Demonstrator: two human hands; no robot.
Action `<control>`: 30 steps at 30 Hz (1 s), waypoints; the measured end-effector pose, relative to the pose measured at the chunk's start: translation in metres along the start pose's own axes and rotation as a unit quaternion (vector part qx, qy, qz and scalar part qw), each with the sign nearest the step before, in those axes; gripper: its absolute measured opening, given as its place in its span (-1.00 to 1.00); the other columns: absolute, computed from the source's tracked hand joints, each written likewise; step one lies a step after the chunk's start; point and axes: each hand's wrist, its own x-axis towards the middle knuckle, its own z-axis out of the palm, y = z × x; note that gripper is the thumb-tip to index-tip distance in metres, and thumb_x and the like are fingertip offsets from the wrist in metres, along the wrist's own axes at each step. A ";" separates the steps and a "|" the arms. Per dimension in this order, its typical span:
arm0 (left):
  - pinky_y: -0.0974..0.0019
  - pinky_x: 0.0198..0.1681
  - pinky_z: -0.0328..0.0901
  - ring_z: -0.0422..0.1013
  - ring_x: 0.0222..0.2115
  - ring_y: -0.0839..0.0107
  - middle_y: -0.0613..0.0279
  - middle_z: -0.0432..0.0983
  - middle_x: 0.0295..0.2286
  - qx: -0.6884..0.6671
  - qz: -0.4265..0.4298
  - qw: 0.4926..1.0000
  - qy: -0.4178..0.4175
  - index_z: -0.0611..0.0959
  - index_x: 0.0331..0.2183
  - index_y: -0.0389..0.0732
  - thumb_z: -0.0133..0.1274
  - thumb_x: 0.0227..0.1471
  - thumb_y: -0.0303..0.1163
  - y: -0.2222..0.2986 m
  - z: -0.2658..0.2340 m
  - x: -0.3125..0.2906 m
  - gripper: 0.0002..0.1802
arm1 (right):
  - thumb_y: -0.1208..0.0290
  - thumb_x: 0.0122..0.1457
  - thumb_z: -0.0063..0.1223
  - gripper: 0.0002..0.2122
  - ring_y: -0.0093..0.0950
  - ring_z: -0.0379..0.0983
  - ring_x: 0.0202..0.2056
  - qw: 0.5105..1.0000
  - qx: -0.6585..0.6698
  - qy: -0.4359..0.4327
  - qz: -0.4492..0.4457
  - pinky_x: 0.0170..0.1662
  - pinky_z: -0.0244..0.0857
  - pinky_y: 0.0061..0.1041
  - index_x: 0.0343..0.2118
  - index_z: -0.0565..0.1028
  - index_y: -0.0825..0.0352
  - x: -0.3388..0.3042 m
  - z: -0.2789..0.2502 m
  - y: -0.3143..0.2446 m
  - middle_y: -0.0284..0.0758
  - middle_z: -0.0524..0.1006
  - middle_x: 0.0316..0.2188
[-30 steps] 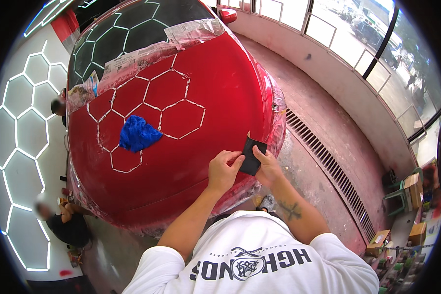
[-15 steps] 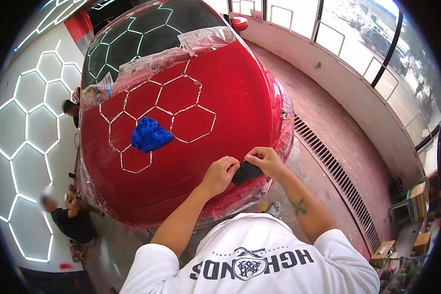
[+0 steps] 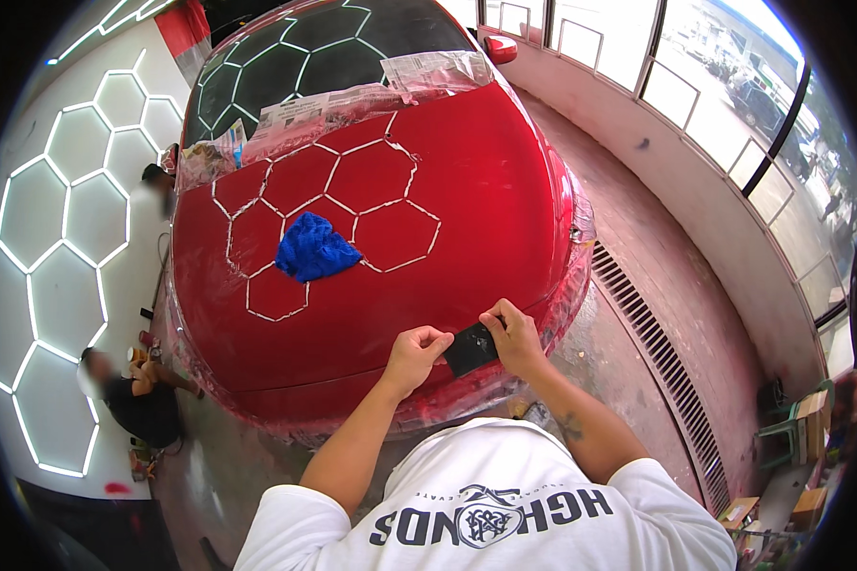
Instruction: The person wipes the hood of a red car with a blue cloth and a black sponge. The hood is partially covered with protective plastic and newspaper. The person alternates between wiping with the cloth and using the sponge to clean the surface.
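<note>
Between my two hands is a small black sheet (image 3: 471, 350), which looks like sandpaper with a few pale marks on it. My left hand (image 3: 415, 358) pinches its left edge between thumb and fingers. Its upper right corner is pinched by my right hand (image 3: 514, 340). Both hands hold it over the front of the glossy red car hood (image 3: 352, 347). Farther up the hood, ahead and to the left of my hands, lies a crumpled blue cloth (image 3: 315, 249). White hexagon light reflections surround the cloth.
Newspaper and plastic masking (image 3: 324, 112) cover the base of the windshield. Plastic film (image 3: 419, 411) wraps the front bumper. A person (image 3: 143, 409) crouches at left; another person (image 3: 157, 186) is beyond. A floor drain grate (image 3: 652, 343) runs along the right; boxes (image 3: 809, 509) sit at lower right.
The black sheet has turned flatter and shows more of its face, my hands spread slightly apart on it. The whole view has shifted, so the car appears farther right.
</note>
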 end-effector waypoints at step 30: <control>-0.78 0.36 -0.27 -0.17 0.53 -0.21 -0.01 -0.06 0.53 0.613 0.159 0.733 0.249 0.31 0.46 0.32 0.13 0.16 0.40 -0.019 -0.106 0.270 -0.04 | 0.54 0.06 0.47 -0.47 -0.17 0.64 0.04 0.519 -0.337 0.415 0.667 0.04 0.53 -0.20 0.13 0.57 0.45 -0.699 -0.224 0.204 -0.07 0.68 0.00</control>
